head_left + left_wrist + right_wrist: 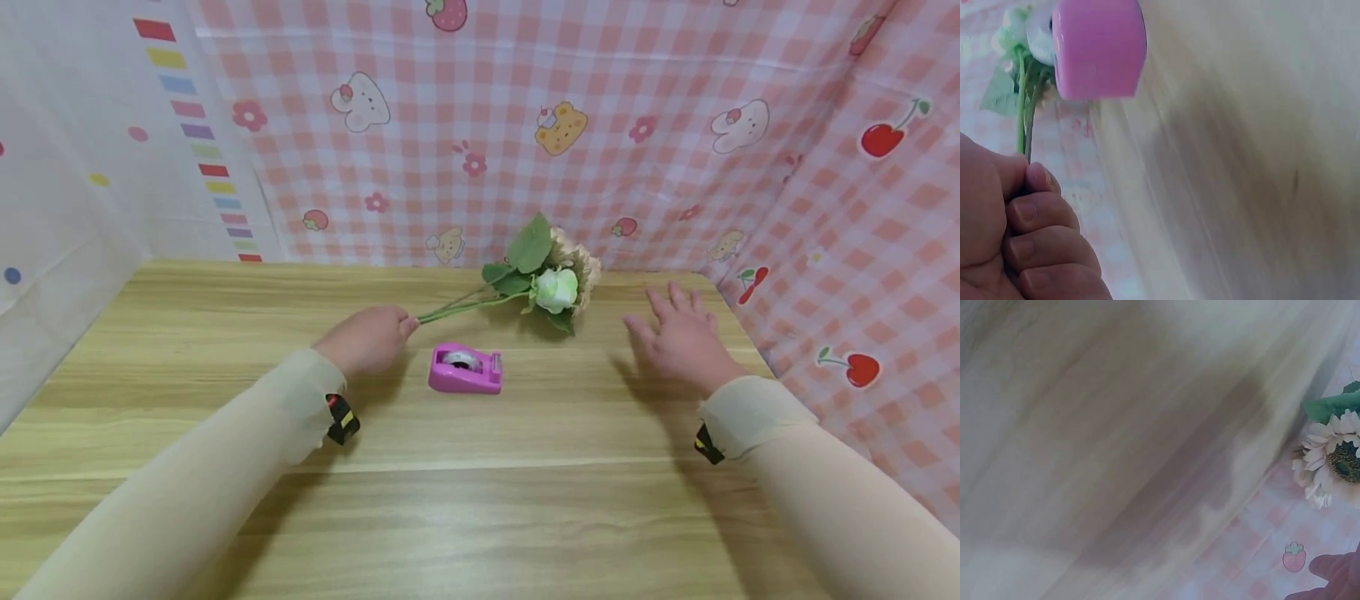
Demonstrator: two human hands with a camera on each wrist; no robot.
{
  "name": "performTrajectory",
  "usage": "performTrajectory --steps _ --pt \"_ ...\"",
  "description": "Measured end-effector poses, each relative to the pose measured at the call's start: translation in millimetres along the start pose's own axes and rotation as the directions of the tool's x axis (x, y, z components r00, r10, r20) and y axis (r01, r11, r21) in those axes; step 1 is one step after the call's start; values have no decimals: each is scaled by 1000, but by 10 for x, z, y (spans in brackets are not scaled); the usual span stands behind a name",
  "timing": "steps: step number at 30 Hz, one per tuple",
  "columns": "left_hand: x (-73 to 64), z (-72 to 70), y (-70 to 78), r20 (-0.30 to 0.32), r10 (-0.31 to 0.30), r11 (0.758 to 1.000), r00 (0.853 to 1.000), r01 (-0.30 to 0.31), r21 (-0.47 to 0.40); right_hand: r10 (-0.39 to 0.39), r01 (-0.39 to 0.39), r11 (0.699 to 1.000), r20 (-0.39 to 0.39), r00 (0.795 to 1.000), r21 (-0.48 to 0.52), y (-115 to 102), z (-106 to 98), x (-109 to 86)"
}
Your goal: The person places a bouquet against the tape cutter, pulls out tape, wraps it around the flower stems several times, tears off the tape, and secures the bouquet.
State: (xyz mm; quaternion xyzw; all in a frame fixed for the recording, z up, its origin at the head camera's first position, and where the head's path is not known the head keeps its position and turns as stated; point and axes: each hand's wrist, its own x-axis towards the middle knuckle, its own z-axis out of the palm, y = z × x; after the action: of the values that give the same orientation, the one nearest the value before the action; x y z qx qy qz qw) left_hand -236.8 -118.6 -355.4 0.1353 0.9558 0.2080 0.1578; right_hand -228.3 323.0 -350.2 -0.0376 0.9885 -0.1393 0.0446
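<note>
My left hand (369, 337) grips the stem ends of two artificial flowers, its fingers curled round them in the left wrist view. One is a pale green-white rose (556, 290); the other, a cream sunflower (1342, 461) with a dark centre, faces the back cloth. Green leaves (530, 243) spread above the stems (472, 307). Just in front of the stems stands a pink tape dispenser (465, 371) with a roll of clear tape in it. Right of the blooms, my right hand (678, 337) hovers over the table with fingers spread, holding nothing.
The wooden table (465, 517) meets a pink checked cloth (487, 167) at the back. Another checked cloth (885, 275) hangs close to the right hand. A white cloth with coloured dots (67, 208) borders the left side.
</note>
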Motion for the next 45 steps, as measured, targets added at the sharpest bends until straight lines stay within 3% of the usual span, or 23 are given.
performTrajectory --steps 14,20,27,36,45 --pt "-290 291 414 -14 57 995 998 -58 -77 26 -23 999 -92 995 31 115 -153 -27" --pt "-421 424 567 -15 90 995 996 -90 -41 31 -29 999 -94 995 28 117 -181 -48" --pt "-509 571 649 4 90 994 996 -90 -66 37 -34 999 -87 995 40 118 -200 -59" --pt "-538 698 717 29 104 994 994 -103 -30 29 -24 999 -107 994 41 88 -218 -72" --pt "-508 782 764 100 176 980 979 -184 74 1 4 999 -106 994 49 -30 -205 -57"
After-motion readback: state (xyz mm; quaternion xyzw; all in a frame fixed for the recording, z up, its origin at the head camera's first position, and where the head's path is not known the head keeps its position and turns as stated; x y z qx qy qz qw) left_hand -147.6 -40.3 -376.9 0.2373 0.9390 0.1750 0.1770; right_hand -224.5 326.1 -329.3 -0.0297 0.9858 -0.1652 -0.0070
